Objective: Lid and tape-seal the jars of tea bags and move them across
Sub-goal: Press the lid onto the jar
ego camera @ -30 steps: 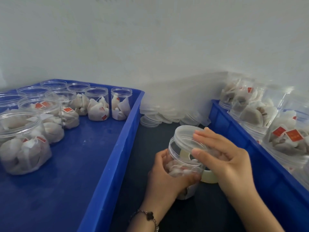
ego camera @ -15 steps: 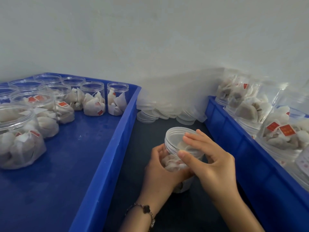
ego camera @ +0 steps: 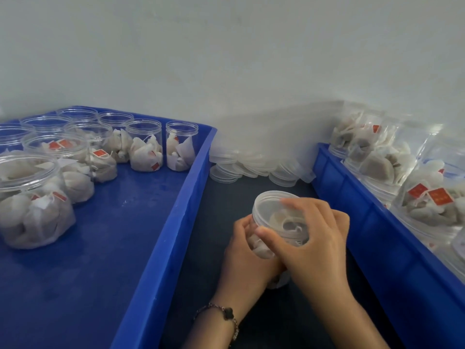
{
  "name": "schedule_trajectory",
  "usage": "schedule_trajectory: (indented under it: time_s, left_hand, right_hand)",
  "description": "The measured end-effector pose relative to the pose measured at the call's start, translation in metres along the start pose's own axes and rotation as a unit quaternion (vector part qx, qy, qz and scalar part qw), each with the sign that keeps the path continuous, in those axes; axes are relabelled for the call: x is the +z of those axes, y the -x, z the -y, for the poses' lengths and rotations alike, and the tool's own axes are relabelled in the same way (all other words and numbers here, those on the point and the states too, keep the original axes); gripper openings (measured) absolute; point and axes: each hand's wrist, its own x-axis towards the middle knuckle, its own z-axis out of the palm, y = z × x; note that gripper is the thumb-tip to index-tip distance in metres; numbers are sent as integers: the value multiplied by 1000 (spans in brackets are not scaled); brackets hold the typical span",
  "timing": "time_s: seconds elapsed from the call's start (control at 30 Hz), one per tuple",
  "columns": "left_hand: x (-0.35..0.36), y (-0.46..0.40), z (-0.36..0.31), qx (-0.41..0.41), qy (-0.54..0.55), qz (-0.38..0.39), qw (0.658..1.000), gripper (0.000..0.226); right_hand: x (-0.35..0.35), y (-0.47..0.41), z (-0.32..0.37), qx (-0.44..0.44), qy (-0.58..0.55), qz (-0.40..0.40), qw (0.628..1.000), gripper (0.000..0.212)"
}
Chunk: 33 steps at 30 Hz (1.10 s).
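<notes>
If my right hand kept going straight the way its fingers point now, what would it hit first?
Probably the left blue tray's wall. The right hand, gripping the jar's lid, points up-left across the dark mat; depth is unclear.

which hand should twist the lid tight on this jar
Right. The right hand already spans the lid with thumb and fingers on its rim, while the left hand wraps the jar body, steadying it.

Jar (ego camera: 261, 245): clear plastic, holds tea bags, upright between two blue trays; translucent lid (ego camera: 273, 210) on top.
</notes>
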Motion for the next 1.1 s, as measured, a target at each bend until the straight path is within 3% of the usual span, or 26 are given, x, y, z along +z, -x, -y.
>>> schedule_trajectory:
  time_s: [0.17, 0.3, 0.43, 0.47, 0.57, 0.63, 0.77, 0.87, 1.0, 1.1]
  left_hand:
    - [-1, 2, 1, 12, 7, 16, 1000, 78]
    - [-1, 1, 3, 31, -7, 10, 999, 74]
    - [-2, 1, 2, 36, -24, 0, 999, 85]
    - [-2, 1, 1, 33, -22, -1, 999, 87]
    - [-1, 0, 1, 20, -14, -10, 1000, 90]
    - [0, -1, 0, 7, -23, -14, 1000, 94]
    - [0, -4, 3, 5, -45, -14, 999, 80]
    - [0, -4, 5, 3, -48, -14, 999, 69]
    - [0, -4, 6, 16, -35, -13, 999, 76]
    - [-1, -5, 7, 14, -37, -15, 999, 75]
  right_hand:
    - [-6, 3, -12, 147, -209, 56, 965, 66]
    - [-4, 3, -17, 165, -316, 53, 933, 51]
    - [-2, 8, -25, 161, -278, -47, 946, 24]
    - [-4, 8, -27, 160, -275, -46, 947, 25]
    - [-8, 6, -25, 147, -290, 45, 945, 63]
    - [-9, 5, -23, 129, -288, 84, 945, 76]
    - [-15, 2, -22, 113, -235, 98, 960, 73]
    - [-19, -1, -23, 86, -164, 115, 976, 89]
    - [-17, 2, -17, 83, -135, 82, 984, 69]
    - [-17, 2, -16, 74, -106, 79, 988, 70]
